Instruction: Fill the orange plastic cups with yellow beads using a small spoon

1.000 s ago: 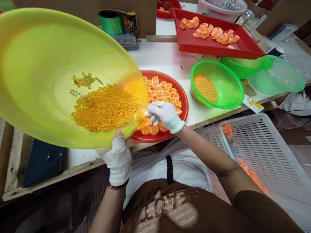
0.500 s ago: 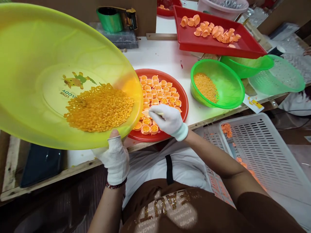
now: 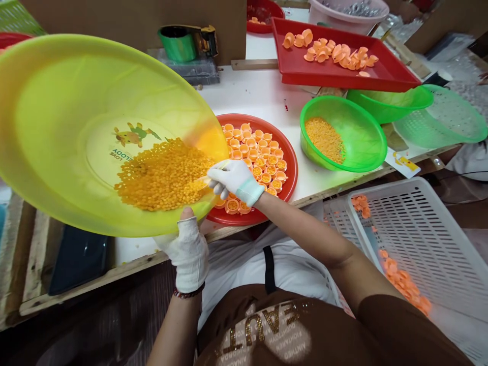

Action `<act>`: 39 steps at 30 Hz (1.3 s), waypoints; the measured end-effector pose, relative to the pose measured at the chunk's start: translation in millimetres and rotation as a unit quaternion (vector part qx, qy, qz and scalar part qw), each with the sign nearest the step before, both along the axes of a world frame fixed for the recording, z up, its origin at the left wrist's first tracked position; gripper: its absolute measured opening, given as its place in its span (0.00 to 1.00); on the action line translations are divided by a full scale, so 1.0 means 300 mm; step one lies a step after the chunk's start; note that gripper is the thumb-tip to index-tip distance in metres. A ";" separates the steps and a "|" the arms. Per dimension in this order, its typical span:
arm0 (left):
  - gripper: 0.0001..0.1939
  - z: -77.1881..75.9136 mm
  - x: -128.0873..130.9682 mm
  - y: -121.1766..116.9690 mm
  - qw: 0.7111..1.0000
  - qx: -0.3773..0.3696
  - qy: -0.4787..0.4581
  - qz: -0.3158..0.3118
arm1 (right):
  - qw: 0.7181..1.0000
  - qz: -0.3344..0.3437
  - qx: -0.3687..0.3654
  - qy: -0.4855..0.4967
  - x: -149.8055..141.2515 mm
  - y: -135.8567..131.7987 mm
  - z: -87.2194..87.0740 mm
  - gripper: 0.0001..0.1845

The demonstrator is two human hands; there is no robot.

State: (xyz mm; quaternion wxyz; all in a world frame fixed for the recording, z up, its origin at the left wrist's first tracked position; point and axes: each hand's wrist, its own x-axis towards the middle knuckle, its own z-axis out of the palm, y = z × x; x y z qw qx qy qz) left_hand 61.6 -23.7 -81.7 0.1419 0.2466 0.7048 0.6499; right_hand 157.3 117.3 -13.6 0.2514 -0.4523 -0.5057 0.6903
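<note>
My gloved left hand [image 3: 188, 250] grips the near rim of a large yellow-green basin [image 3: 57, 101], thumb over the edge, holding it tilted. Small yellow beads [image 3: 160, 175] lie heaped in the basin's lower right. Gloved too, my right hand [image 3: 231, 178] reaches over that rim, its fingers pinched on a small pale spoon [image 3: 200, 184] whose tip is among the beads. Below and right of this hand, a round red tray [image 3: 293, 175] holds many small orange cups [image 3: 251, 143] standing close together. Several of the nearer cups have yellow beads inside. The basin hides the tray's left part.
A green bowl [image 3: 366, 134] with more yellow beads stands at right. Behind it are a red rectangular tray [image 3: 396, 76] of loose orange cups and another green bowl [image 3: 414, 99]. A tape dispenser [image 3: 179, 46] stands at the back. A white plastic basket [image 3: 430, 213] is below the table edge.
My right hand has moved left from above the cups to the beads in the basin, bringing the spoon along. My left hand still holds the basin, which appears slightly lower in view.
</note>
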 end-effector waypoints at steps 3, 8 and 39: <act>0.33 0.031 0.014 0.008 0.999 0.008 -0.031 0.024 | 0.999 -0.037 -0.011 0.019 0.076 0.013 0.028 0.10; 0.30 0.055 0.022 0.012 0.999 0.014 -0.040 0.027 | 0.996 -0.074 0.049 0.002 0.214 0.027 0.035 0.05; 0.37 0.077 0.041 0.021 0.996 0.036 -0.071 0.028 | 0.997 -0.052 -0.020 0.058 0.125 0.044 0.029 0.09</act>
